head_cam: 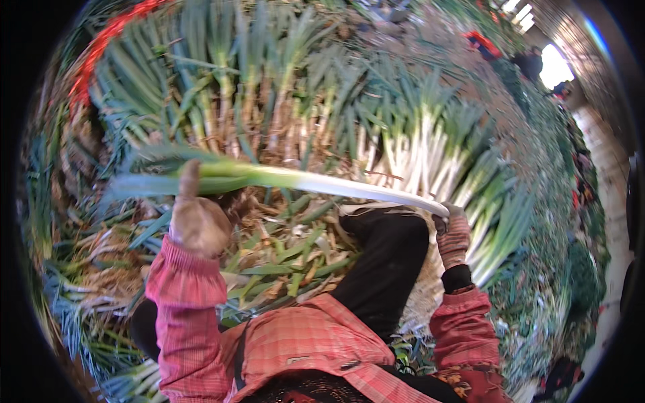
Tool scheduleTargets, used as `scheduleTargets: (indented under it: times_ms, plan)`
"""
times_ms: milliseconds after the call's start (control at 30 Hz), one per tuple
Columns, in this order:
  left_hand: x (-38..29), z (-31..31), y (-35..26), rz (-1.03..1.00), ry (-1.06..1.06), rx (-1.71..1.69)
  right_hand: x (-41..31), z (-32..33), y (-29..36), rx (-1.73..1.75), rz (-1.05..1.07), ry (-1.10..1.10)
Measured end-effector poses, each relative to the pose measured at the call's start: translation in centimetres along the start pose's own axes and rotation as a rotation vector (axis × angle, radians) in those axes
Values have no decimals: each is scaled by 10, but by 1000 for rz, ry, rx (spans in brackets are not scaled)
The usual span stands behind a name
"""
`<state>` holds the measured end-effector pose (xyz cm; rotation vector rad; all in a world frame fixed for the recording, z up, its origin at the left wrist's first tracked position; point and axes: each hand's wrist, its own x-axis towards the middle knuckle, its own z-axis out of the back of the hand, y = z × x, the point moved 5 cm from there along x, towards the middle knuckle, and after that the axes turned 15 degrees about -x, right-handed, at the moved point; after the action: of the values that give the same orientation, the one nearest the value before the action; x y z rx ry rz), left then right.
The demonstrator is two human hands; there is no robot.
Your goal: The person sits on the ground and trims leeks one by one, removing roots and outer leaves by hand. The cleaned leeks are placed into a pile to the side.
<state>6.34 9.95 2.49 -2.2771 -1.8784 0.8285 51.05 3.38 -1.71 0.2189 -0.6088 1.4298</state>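
A long green onion (347,187) with a white shank spans the space before me, its green leaves pointing left. My right hand (452,234), in a striped knit glove, grips it at the root end. At the leaf end is my left hand (201,219), in a pale glove and blurred; one digit crosses in front of the leaves, while the other fingers are partly hidden behind them. Cleaned white onions (428,146) lie fanned out beyond my right hand. Untrimmed onions (277,111) with brownish, dry-skinned stalks lie in a row past the held one.
Stripped leaves and dry skins (297,252) cover the ground between my legs. My bent knee in black trousers (388,252) lies just left of my right forearm. Red strapping (108,40) runs along the far left. More onions (136,378) lie at lower left, near a root pile (111,282).
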Motion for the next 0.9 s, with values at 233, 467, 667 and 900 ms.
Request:
scheduleTargets:
  times_ms: [233, 467, 667, 900]
  plan:
    - [-25, -91, 45, 249, 761, 752, -262, -120, -154, 876, -1567, 230]
    - [11, 26, 22, 330, 107, 1000, -302, -126, -192, 546, -1597, 592]
    - [1, 86, -31, 286, 36, 1489, -87, -167, -142, 1107, -1171, 747]
    - [-4, 112, -33, -6, -34, 1454, 151, -159, 170, 859, 70, 917]
